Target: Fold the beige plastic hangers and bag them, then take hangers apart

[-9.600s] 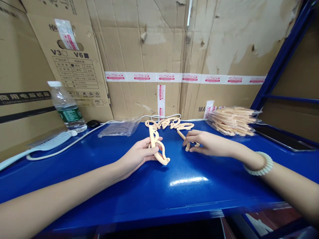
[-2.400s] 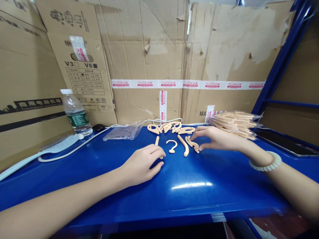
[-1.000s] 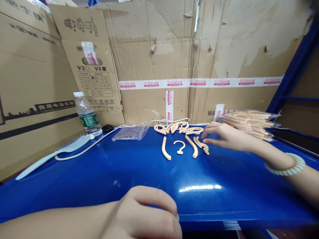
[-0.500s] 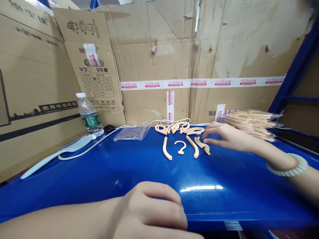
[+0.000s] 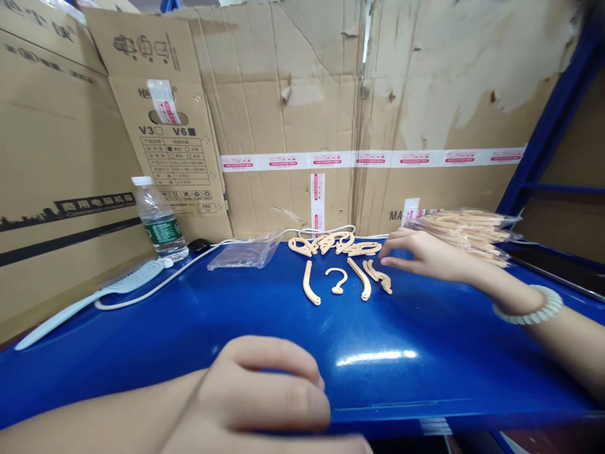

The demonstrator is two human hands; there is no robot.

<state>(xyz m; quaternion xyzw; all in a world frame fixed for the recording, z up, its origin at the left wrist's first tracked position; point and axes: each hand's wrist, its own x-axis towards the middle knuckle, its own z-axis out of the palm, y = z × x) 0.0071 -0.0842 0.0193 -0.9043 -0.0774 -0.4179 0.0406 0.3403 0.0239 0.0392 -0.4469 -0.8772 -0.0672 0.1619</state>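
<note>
The right hand (image 5: 420, 257) rests open-fingered on the glossy blue metal shelf (image 5: 378, 378), fingertips just beside the small beige curved plastic pieces (image 5: 347, 280) laid in a row; the left hand (image 5: 265, 394) curls loosely at the near edge, seemingly empty.

One head-worn view only, looking forward and slightly down across the blue bench (image 5: 265, 321) toward the cardboard wall (image 5: 302, 94) at the back. Set close in: left hand (image 5: 265, 397) large at the bottom edge, right hand (image 5: 425, 255) farther out at mid-frame.
</note>
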